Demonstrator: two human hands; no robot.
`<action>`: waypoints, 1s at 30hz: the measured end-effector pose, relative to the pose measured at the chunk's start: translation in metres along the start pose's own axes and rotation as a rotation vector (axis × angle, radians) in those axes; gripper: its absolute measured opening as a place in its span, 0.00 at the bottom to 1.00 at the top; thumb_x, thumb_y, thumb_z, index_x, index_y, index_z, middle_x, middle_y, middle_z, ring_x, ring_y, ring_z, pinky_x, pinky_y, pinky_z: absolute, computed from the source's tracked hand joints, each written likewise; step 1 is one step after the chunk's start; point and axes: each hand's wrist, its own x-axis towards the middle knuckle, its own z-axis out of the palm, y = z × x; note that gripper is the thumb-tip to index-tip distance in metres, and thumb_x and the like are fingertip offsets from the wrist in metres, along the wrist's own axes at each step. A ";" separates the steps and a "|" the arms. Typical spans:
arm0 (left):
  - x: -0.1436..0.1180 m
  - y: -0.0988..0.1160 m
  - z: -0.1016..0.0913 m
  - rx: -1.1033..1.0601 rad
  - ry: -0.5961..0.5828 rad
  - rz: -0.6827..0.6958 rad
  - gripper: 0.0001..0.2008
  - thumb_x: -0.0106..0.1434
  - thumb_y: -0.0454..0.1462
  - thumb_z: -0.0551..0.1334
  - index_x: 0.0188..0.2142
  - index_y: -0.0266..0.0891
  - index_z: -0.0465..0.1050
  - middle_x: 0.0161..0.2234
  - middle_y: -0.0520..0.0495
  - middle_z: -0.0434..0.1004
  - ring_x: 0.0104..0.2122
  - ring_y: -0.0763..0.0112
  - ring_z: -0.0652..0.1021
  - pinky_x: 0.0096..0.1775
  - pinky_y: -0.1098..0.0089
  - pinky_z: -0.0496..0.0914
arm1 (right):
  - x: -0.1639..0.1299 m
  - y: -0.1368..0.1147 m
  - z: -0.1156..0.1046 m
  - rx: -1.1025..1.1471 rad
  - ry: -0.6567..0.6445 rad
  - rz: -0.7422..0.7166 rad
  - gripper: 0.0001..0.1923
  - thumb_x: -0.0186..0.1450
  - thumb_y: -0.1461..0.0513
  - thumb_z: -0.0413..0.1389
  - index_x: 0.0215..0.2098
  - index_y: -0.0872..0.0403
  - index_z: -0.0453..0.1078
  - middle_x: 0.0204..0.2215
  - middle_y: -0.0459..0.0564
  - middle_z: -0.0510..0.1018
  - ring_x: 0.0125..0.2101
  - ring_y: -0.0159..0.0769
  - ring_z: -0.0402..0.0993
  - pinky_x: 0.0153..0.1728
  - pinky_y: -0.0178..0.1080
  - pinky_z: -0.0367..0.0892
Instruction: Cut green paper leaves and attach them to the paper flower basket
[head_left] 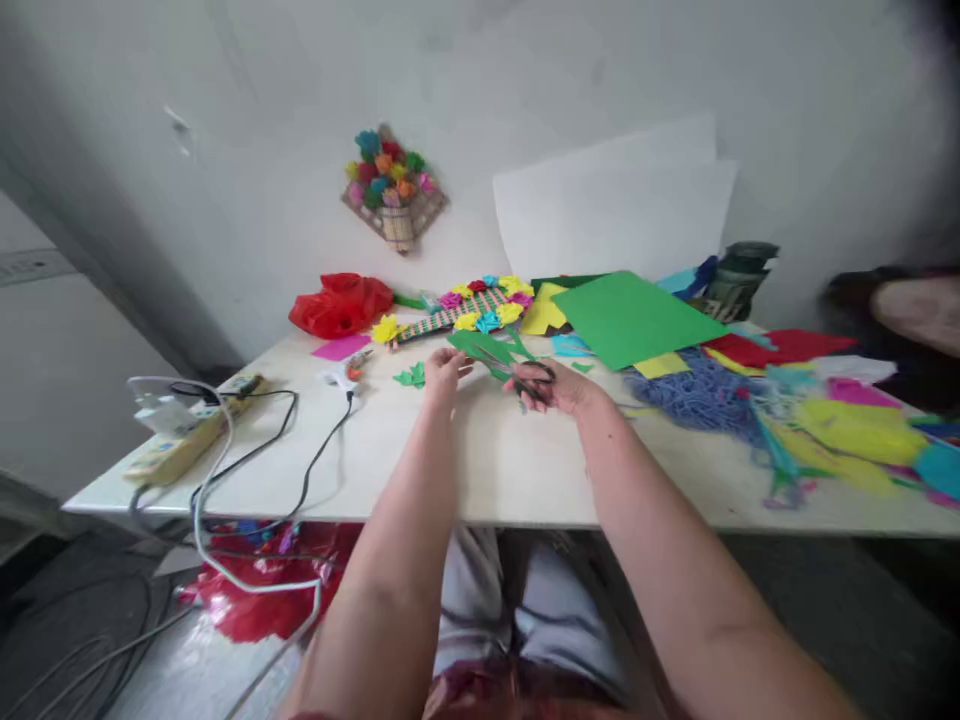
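My left hand (444, 372) pinches a cut piece of green paper (484, 350) above the middle of the white table (495, 460). My right hand (559, 385) grips black-handled scissors (534, 382), their blades at the same green piece. Small green paper scraps (411, 377) lie just left of my left hand. Behind my hands rests a woven strip with paper flowers (480, 305) in yellow, pink and blue.
A green sheet (634, 318) with other coloured papers lies at the back right, blue yarn (697, 395) and bright scraps to the right. A red bag (341, 303), a power strip (187, 440) with cables at left. A flower basket (394, 190) hangs on the wall.
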 end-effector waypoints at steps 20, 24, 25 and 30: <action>-0.010 0.008 0.003 -0.002 -0.149 -0.060 0.14 0.44 0.39 0.69 0.24 0.36 0.65 0.23 0.52 0.70 0.29 0.70 0.76 0.37 0.64 0.72 | 0.005 0.007 -0.006 0.000 0.033 0.047 0.19 0.62 0.50 0.54 0.32 0.60 0.71 0.15 0.48 0.73 0.11 0.25 0.62 0.10 0.28 0.55; -0.010 0.008 0.003 -0.024 -0.190 -0.095 0.13 0.43 0.38 0.69 0.24 0.36 0.65 0.25 0.51 0.71 0.30 0.70 0.76 0.38 0.63 0.72 | 0.004 0.004 -0.002 -0.036 0.065 0.030 0.19 0.62 0.51 0.54 0.33 0.60 0.71 0.14 0.47 0.73 0.10 0.25 0.62 0.08 0.28 0.50; -0.010 0.009 0.003 -0.026 -0.198 -0.106 0.13 0.43 0.38 0.69 0.23 0.36 0.65 0.25 0.50 0.71 0.31 0.70 0.75 0.38 0.63 0.72 | 0.004 0.004 -0.001 -0.047 0.073 0.030 0.19 0.62 0.51 0.54 0.33 0.60 0.71 0.14 0.47 0.73 0.10 0.25 0.62 0.08 0.28 0.49; -0.012 0.011 0.004 -0.013 -0.209 -0.187 0.12 0.42 0.35 0.68 0.23 0.36 0.65 0.24 0.50 0.71 0.31 0.69 0.75 0.37 0.64 0.71 | 0.009 0.008 0.003 -0.118 0.109 0.012 0.16 0.61 0.53 0.56 0.33 0.61 0.70 0.13 0.46 0.72 0.09 0.24 0.60 0.07 0.27 0.45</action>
